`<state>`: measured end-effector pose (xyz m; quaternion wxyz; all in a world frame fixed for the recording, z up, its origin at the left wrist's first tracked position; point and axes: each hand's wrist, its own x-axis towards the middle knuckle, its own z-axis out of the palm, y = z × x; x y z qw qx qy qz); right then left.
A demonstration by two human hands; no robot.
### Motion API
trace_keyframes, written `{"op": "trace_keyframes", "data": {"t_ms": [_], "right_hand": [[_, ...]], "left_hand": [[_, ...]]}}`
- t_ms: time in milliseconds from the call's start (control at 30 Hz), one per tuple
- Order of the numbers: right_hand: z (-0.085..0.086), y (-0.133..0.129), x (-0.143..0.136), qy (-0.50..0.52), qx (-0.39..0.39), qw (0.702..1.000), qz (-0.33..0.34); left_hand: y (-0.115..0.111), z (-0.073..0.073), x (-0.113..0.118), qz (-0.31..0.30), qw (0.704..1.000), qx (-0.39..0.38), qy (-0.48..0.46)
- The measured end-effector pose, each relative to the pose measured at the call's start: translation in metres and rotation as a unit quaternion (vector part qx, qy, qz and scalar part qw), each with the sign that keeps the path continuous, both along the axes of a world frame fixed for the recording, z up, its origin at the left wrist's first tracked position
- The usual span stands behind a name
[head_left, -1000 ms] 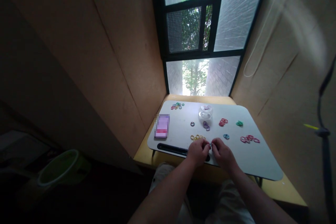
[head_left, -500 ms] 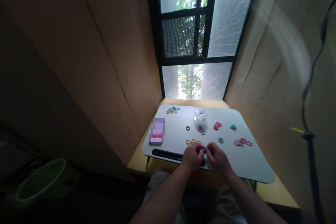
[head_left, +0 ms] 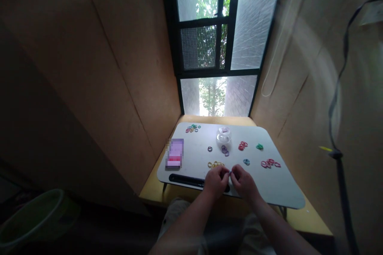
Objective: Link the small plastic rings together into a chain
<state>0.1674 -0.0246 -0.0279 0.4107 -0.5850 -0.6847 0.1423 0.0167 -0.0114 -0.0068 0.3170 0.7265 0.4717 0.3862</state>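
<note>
My left hand (head_left: 216, 180) and my right hand (head_left: 241, 181) meet above the front edge of the white lap table (head_left: 194, 155). Thumbs and fingertips of both are pinched together on a small bluish hair tie (head_left: 230, 172), mostly hidden by the fingers. Just beyond the left hand lies a group of yellow hair ties (head_left: 214, 164). A blue hair tie bundle (head_left: 246, 162) lies past the right hand. Further back are purple hair ties (head_left: 225, 151), a single dark one (head_left: 210, 149), red ones (head_left: 242, 145), a green bunch (head_left: 259, 146) and pinkish-red ones (head_left: 271, 163).
A clear round jar (head_left: 224, 137) stands toward the back of the table. Mixed hair ties (head_left: 193, 128) lie at the back left, above a phone with a pink screen (head_left: 175, 153). A black slot (head_left: 185, 179) runs along the front. A green basket (head_left: 38, 219) sits low left.
The whole view has shifted slightly, so the table sits a little further left and lower. Both hands stay pinched together in the same place over the table.
</note>
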Motion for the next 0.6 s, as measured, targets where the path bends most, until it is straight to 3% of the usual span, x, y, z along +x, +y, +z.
{"op": "trace_keyframes", "data": {"t_ms": [600], "right_hand": [[0.0011,0.0004,-0.0003,-0.011,0.012,1.0,0.001]], "left_hand": [[-0.0003,-0.0005,-0.0005,-0.018,1.0,0.01,-0.017]]}}
